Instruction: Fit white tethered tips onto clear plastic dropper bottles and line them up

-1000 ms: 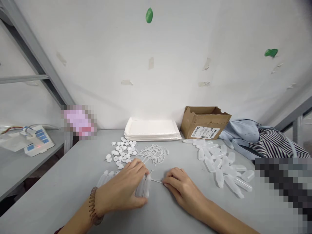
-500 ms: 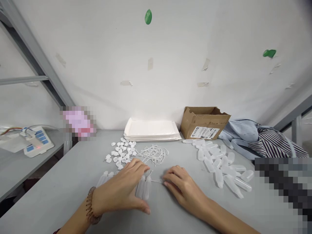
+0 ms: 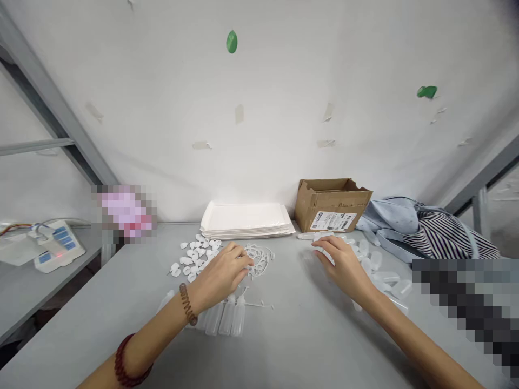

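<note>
My left hand [image 3: 225, 273] hovers over the pile of thin white cords [image 3: 261, 259], its fingers bent and its thumb apart from them. I see nothing held in it. Beside it lie small white caps [image 3: 190, 262], partly covered by the hand. Below the wrist, several clear plastic bottles [image 3: 238, 319] lie in a row, some hidden by my forearm. White cords run from the tops of the nearest ones. Over the near-left edge of a heap of clear bottles [image 3: 377, 262], my right hand [image 3: 344, 267] has its fingers spread and holds nothing visible.
A stack of white padded envelopes [image 3: 247, 221] lies against the wall. Right of it stands an open cardboard box [image 3: 332, 208], with a light blue and striped cloth bag [image 3: 438, 229] beyond. A power strip [image 3: 60, 246] rests on the left-hand shelf.
My left hand has moved up from the bottle row to the cords. My right hand has left the cord end by the row and moved right to the bottle heap. The view has shifted slightly.
</note>
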